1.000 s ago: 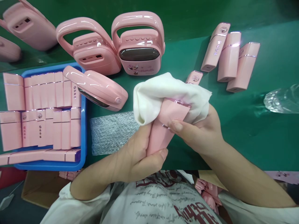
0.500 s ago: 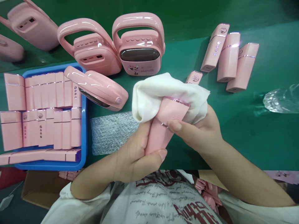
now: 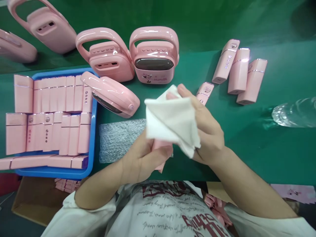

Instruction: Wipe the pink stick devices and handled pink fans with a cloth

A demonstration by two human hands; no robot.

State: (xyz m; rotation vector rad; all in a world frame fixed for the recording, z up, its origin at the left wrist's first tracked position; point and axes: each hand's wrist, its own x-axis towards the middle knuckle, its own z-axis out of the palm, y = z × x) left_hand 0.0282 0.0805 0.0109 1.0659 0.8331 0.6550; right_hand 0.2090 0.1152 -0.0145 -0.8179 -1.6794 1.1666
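Gripping: your left hand [image 3: 142,161] closes its fingers round a pink stick device [image 3: 159,149], steadying it.
Covering: your right hand [image 3: 204,128] presses a white cloth [image 3: 170,121] over its top; fingers spread flat.
Beyond fingertips: three more sticks [image 3: 238,75].

White printed T-shirt [image 3: 170,214], short sleeves, bare forearms

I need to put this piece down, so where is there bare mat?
The widest bare green mat lies right of the right hand, below the three pink sticks and the clear plastic. A smaller strip runs between the bubble wrap and the table's near edge. It is crowded at the blue tray and the handled pink units.
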